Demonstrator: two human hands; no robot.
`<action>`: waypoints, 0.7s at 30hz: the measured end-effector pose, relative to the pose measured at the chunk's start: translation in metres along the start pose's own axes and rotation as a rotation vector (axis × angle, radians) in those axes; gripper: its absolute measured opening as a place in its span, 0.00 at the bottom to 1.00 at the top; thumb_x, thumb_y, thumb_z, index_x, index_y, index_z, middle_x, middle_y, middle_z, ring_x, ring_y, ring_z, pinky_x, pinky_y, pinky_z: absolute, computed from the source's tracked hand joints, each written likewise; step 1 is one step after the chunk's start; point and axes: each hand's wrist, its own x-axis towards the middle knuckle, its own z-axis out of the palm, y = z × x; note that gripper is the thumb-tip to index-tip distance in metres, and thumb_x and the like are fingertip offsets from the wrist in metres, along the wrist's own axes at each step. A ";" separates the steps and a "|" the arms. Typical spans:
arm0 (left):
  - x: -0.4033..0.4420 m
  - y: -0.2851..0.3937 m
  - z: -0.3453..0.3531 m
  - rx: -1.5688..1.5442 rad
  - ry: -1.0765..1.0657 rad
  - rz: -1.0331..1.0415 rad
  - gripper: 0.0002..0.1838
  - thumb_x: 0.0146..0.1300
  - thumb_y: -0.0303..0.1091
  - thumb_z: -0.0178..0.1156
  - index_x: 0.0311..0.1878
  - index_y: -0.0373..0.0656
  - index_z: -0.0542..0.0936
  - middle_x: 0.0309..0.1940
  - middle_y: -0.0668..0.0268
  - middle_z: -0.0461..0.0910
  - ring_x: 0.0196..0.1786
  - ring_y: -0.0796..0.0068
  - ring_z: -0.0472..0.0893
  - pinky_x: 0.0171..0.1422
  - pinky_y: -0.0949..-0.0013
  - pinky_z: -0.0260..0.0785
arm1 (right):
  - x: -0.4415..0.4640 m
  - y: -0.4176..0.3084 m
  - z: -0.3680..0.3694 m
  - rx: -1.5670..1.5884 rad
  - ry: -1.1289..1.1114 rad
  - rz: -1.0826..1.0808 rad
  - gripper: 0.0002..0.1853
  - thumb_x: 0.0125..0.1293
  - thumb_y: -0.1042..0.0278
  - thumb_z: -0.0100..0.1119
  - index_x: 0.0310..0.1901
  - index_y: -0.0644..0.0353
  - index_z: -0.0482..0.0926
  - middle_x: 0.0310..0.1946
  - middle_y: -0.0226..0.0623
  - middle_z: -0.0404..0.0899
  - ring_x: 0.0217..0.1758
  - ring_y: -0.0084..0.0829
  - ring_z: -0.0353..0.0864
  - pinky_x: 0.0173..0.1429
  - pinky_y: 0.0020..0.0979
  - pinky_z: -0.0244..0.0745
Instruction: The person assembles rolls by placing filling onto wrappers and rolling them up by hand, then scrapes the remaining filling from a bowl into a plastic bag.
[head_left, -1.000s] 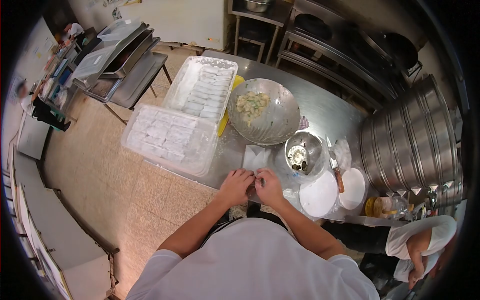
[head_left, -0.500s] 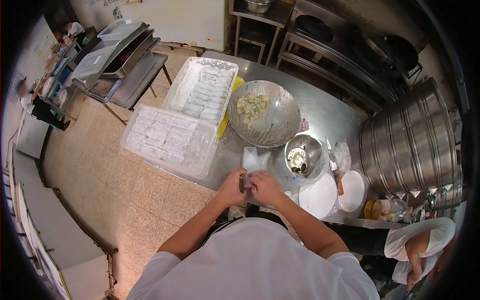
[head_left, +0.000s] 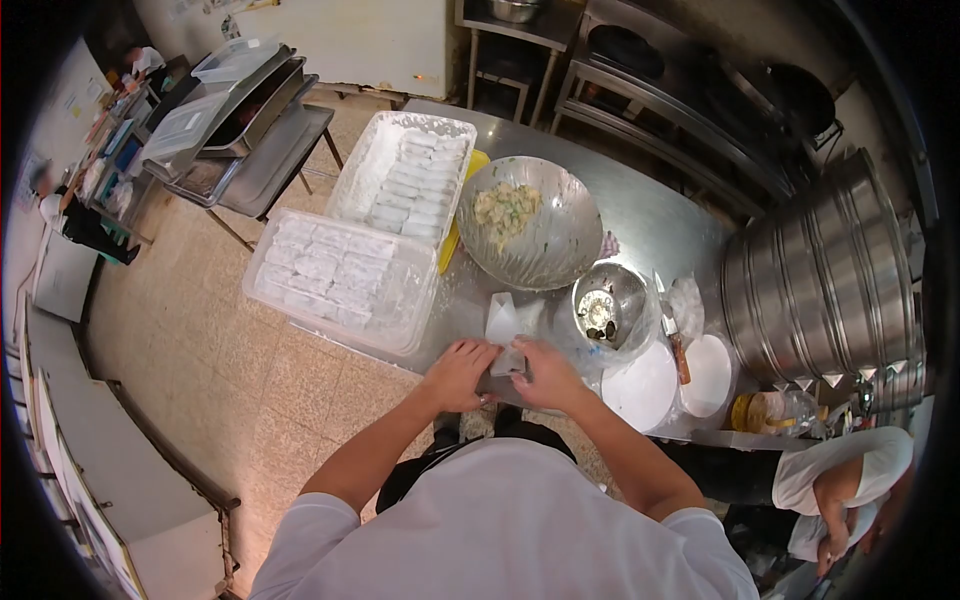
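At the near edge of the metal table, my left hand (head_left: 462, 374) and my right hand (head_left: 550, 372) are closed on the two sides of a small white wrapper (head_left: 507, 361). The fingers partly cover it, and its contents cannot be made out. Just beyond lies another pale, folded-looking wrapper sheet (head_left: 501, 318). Further back, a large steel bowl (head_left: 570, 225) holds a chopped pale and green filling (head_left: 507, 208). To the right sits a smaller steel bowl (head_left: 630, 292) with dark pieces inside and clear plastic about it.
Two white-dusted tubs, one nearer (head_left: 415, 318) and one farther (head_left: 352, 150), contain several white rolls. White discs (head_left: 640, 387), a knife (head_left: 681, 358), an oil bottle (head_left: 775, 412) and stacked steamers (head_left: 810, 285) stand right. Another person (head_left: 845, 470) is close by at right.
My hands have moved slightly apart around the wrapper, and more of it shows between them. The left fingers have straightened somewhat. The view has shifted a little.
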 end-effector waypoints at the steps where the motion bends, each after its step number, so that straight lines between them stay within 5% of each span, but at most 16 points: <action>1: -0.004 0.004 -0.003 -0.015 -0.014 0.026 0.48 0.53 0.41 0.82 0.76 0.41 0.71 0.70 0.54 0.78 0.75 0.47 0.74 0.81 0.46 0.62 | -0.007 -0.003 -0.010 0.008 -0.023 0.020 0.37 0.62 0.64 0.75 0.73 0.64 0.75 0.71 0.54 0.77 0.72 0.55 0.77 0.80 0.47 0.72; 4: -0.019 0.006 0.012 0.005 -0.019 0.088 0.45 0.56 0.39 0.80 0.76 0.43 0.72 0.69 0.57 0.80 0.74 0.51 0.76 0.80 0.47 0.64 | -0.033 -0.006 -0.012 -0.280 -0.112 -0.090 0.38 0.61 0.63 0.77 0.73 0.62 0.75 0.72 0.51 0.76 0.75 0.58 0.73 0.83 0.52 0.66; 11: -0.034 -0.001 0.053 0.052 0.082 0.127 0.29 0.67 0.36 0.71 0.71 0.49 0.79 0.63 0.67 0.85 0.69 0.60 0.80 0.77 0.53 0.69 | -0.069 0.012 0.043 -0.235 -0.018 -0.066 0.32 0.64 0.62 0.76 0.68 0.61 0.77 0.64 0.48 0.79 0.69 0.54 0.75 0.81 0.56 0.66; 21: -0.014 0.012 0.049 -0.013 0.280 0.044 0.11 0.66 0.35 0.72 0.51 0.50 0.88 0.49 0.67 0.87 0.56 0.56 0.82 0.64 0.51 0.73 | -0.052 0.018 0.054 -0.113 0.188 0.014 0.15 0.70 0.65 0.69 0.55 0.60 0.87 0.50 0.44 0.83 0.58 0.52 0.79 0.69 0.55 0.72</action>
